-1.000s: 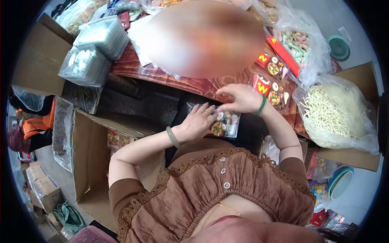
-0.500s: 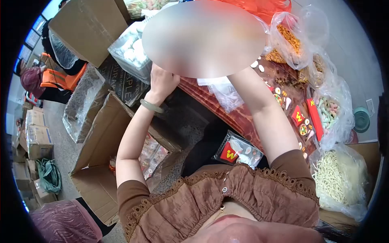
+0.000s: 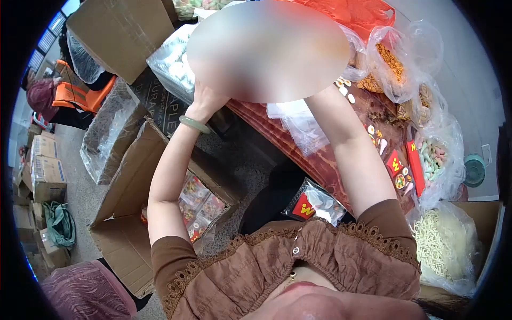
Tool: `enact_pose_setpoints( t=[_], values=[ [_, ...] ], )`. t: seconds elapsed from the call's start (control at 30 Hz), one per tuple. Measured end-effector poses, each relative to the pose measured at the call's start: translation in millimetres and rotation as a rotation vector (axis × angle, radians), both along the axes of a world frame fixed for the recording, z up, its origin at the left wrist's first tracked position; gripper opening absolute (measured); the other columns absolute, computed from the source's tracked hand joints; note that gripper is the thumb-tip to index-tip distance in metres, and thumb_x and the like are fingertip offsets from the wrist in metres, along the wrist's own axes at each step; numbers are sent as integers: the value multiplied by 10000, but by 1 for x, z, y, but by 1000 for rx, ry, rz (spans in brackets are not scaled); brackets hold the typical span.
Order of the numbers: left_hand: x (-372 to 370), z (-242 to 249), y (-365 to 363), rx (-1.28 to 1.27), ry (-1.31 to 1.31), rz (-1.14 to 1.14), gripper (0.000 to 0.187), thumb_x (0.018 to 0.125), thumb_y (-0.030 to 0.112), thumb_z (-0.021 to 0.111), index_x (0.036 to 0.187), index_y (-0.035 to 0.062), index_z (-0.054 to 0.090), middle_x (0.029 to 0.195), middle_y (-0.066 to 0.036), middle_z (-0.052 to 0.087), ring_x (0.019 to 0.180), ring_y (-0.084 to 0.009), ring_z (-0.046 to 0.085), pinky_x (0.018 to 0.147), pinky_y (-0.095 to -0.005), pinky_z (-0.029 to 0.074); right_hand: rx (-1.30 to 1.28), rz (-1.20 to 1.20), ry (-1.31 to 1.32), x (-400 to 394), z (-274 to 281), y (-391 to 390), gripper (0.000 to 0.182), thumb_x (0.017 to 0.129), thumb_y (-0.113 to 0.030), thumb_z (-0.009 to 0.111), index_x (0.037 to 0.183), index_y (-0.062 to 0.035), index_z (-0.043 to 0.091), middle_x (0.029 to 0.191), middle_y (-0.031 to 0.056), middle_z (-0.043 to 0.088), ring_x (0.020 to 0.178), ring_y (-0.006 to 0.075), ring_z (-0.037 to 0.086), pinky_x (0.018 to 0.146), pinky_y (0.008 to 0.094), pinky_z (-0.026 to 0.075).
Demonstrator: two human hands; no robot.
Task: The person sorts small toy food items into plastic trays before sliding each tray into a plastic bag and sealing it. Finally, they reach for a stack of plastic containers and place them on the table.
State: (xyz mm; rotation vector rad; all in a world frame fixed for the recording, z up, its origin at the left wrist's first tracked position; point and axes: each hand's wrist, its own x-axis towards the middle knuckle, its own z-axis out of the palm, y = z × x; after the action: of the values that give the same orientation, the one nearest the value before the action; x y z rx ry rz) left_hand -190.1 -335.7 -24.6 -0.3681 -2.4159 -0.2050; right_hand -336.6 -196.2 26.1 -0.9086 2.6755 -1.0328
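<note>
Both my arms stretch forward over the reddish wooden table [image 3: 325,160]. My left hand [image 3: 205,101], with a pale green bangle on its wrist, reaches the table's far left edge; a blurred patch covers its fingers. My right hand is hidden behind that patch, and only its forearm [image 3: 346,144] shows. A clear packet [image 3: 314,201] with a red label and small candies lies on my lap, apart from both hands. Loose clear plastic bags [image 3: 301,128] lie on the table between my arms.
An open cardboard box [image 3: 128,181] on the floor at my left holds filled packets [image 3: 200,205]. Bags of orange snacks [image 3: 392,61], pastel candy [image 3: 434,160] and white strands [image 3: 442,242] crowd the table's right side. Bagged clear trays [image 3: 170,61] and another box [image 3: 120,32] sit far left.
Both hands have let go of the packet, which now rests on my lap, and have reached forward across the table. The view has swung towards the left.
</note>
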Motion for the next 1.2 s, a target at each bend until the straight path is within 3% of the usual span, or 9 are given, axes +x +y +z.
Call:
enact_pose_setpoints(
  t=[0.2,0.5,0.73,0.87,0.93,1.0,1.07,1.13,1.2],
  values=[
    [-4,3,4,-26,-33,31,573,812,214,629,1318,18,443,1342,-170,477,1292,-362,386,1032,-560,284,51,-15,29,-4,3,-4,488,688,-483,781,992,-105,732,971,95,696,906,191,637,851,317,480],
    [-9,10,1,-106,11,83,422,795,214,634,1172,47,538,1196,-101,571,1120,-277,511,963,-530,315,469,-38,451,43,30,-24,260,719,-279,665,878,-82,722,910,165,688,883,302,669,773,387,526],
    [-15,17,-1,-93,29,90,251,786,219,635,982,66,604,1029,-74,613,962,-258,563,916,-513,326,261,-56,571,50,2,-20,277,764,-277,580,908,-59,670,886,195,668,824,338,659,727,457,512],
    [-12,23,0,-84,46,75,320,782,237,661,1028,42,599,1038,-109,616,979,-288,566,904,-487,367,100,-135,676,61,26,2,189,827,-218,525,938,-84,599,857,176,660,826,337,653,720,457,507],
    [-15,27,-4,250,41,-21,459,762,286,716,1093,-2,579,1067,-168,607,1027,-331,549,883,-450,416,32,-74,792,66,47,36,165,885,-219,518,953,-77,566,823,172,653,792,314,654,677,422,503],
    [-4,54,5,477,210,-17,761,722,342,788,1265,-58,436,1189,-252,525,1132,-355,497,925,-410,422,-23,156,510,79,82,89,182,915,-245,547,957,-67,546,778,115,626,726,215,626,658,358,484],
    [-10,60,9,725,213,-98,967,701,340,820,1381,-70,270,1315,-268,428,1222,-319,441,993,-387,389,-116,529,174,84,100,149,198,955,-250,535,906,-59,510,766,-21,469,725,83,461,683,250,414],
    [-15,59,26,1147,-169,-429,962,716,277,818,1402,-66,238,1372,-242,387,1263,-289,404,1005,-371,385,-37,641,-161,90,109,209,195,953,-240,544,910,-54,506,766,-37,451,716,59,434,658,223,376],
    [-8,58,56,1275,-661,-714,557,822,101,708,1286,-49,439,1116,-148,614,1005,-199,608,889,-292,487,-47,543,-321,114,104,260,185,949,-227,552,921,-49,509,755,-42,433,701,43,408,636,215,357]
  ],
)
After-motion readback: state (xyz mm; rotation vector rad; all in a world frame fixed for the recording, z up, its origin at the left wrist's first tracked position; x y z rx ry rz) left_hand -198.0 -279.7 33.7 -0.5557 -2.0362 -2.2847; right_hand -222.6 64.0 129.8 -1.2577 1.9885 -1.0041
